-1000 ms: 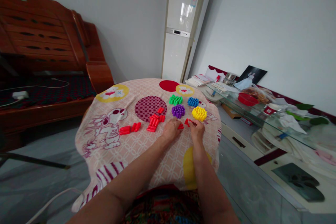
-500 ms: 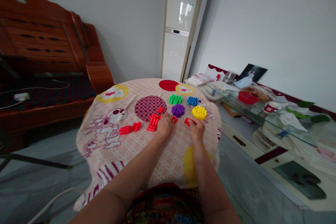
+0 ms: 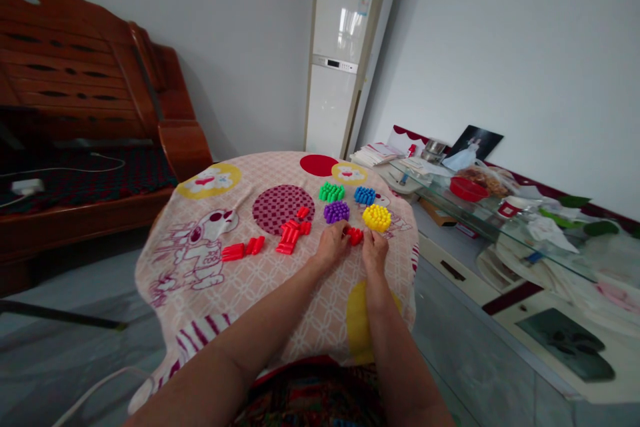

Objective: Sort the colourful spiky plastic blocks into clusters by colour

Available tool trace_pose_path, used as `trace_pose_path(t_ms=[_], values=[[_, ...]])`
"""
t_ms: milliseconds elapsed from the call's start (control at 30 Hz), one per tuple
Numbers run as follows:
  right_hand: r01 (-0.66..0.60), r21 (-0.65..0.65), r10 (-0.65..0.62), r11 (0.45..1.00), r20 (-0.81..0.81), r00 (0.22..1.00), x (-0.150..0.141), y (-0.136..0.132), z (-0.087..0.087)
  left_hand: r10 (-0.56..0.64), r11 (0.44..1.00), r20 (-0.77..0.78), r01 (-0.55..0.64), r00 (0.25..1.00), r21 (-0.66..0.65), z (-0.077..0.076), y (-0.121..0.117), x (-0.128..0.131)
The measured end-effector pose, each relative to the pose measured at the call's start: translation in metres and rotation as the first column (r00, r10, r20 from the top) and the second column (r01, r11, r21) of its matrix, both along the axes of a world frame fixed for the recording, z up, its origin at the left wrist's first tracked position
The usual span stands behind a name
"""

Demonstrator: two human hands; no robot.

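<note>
Pale walls [image 3: 250, 47]; grey floor [image 3: 450, 353]. White upright unit [image 3: 331, 107], glossy, beyond far edge of table [image 3: 320, 313]. Wooden bench [image 3: 90, 103] off left edge; glass-topped cabinet [image 3: 473, 285] off right.

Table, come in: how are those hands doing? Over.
Left hand, right hand either side of small red cluster; exact grip unclear. Loose red pieces lying farther left. Yellow cluster close beyond right hand.

pegs [image 3: 355, 235] lie between my left hand [image 3: 332, 244] and right hand [image 3: 375, 252] on the bench [image 3: 320, 317], more to the left, four clusters [image 3: 337, 213] behind; sofa [image 3: 75, 90] left of it, shelf [image 3: 505, 225] right.
</note>
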State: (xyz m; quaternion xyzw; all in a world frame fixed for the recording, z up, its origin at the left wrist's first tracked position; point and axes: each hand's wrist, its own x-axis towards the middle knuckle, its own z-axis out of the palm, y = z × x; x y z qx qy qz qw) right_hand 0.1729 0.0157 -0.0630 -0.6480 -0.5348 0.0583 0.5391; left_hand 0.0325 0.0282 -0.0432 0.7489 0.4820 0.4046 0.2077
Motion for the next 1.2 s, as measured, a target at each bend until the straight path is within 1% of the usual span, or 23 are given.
trace_pose_path(t_ms=[200, 300, 367, 467, 533, 633, 700, 733, 800, 900, 967, 1033, 1100, 1200], values=[[0.002, 0.002, -0.002, 1.0, -0.012, 1.0, -0.002, -0.005, 0.002, 0.015, 0.999, -0.013, -0.015, 1.0, -0.039, -0.002, 0.0, -0.004], [0.0, 0.006, 0.0, 1.0, -0.009, 1.0, -0.003, -0.007, 0.002, 0.076, 0.997, -0.041, -0.076, 0.996, 0.008, 0.003, 0.001, -0.02], [-0.004, 0.011, 0.004, 1.0, -0.003, 1.0, -0.002, -0.007, 0.002, 0.157, 0.987, -0.082, -0.153, 0.984, 0.052, 0.009, 0.002, -0.038], [-0.01, 0.008, 0.01, 1.0, -0.001, 1.0, -0.001, -0.007, 0.001, 0.343, 0.939, -0.136, -0.337, 0.929, 0.065, 0.023, 0.004, -0.074], [-0.015, -0.014, 0.015, 1.0, -0.004, 1.0, 0.0, -0.006, 0.0, 0.462, 0.884, -0.182, -0.467, 0.868, 0.014, 0.03, 0.005, -0.099], [-0.024, -0.046, 0.023, 0.999, -0.027, 0.999, 0.0, -0.004, -0.001, 0.527, 0.818, -0.262, -0.566, 0.809, -0.103, 0.035, 0.006, -0.132], [-0.026, -0.048, 0.024, 0.999, -0.048, 0.999, 0.0, -0.003, -0.001, 0.535, 0.793, -0.294, -0.591, 0.792, -0.149, 0.033, 0.008, -0.146], [-0.024, -0.045, 0.022, 0.999, -0.054, 0.998, 0.0, -0.003, 0.0, 0.531, 0.789, -0.308, -0.593, 0.789, -0.161, 0.031, 0.009, -0.149], [-0.019, -0.041, 0.016, 0.999, -0.054, 0.998, 0.0, -0.004, 0.001, 0.499, 0.803, -0.344, -0.574, 0.795, -0.161, 0.027, 0.01, -0.149], [-0.012, -0.043, 0.01, 0.999, -0.042, 0.999, 0.001, -0.004, 0.001, 0.427, 0.85, -0.393, -0.51, 0.814, -0.132, 0.023, 0.01, -0.137], [-0.013, -0.042, 0.012, 0.999, -0.044, 0.999, 0.001, -0.004, 0.0, 0.383, 0.88, -0.408, -0.462, 0.829, -0.113, 0.022, 0.009, -0.127], [-0.013, -0.039, 0.012, 0.999, -0.051, 0.999, 0.002, -0.003, -0.001, 0.361, 0.891, -0.403, -0.438, 0.841, -0.118, 0.023, 0.007, -0.12], [-0.02, -0.034, 0.018, 0.999, -0.055, 0.998, 0.002, -0.003, -0.002, 0.371, 0.889, -0.365, -0.44, 0.854, -0.126, 0.025, 0.005, -0.116], [-0.02, -0.034, 0.019, 0.999, -0.044, 0.999, 0.002, -0.003, -0.002, 0.413, 0.889, -0.234, -0.445, 0.88, -0.104, 0.03, 0.002, -0.111]])
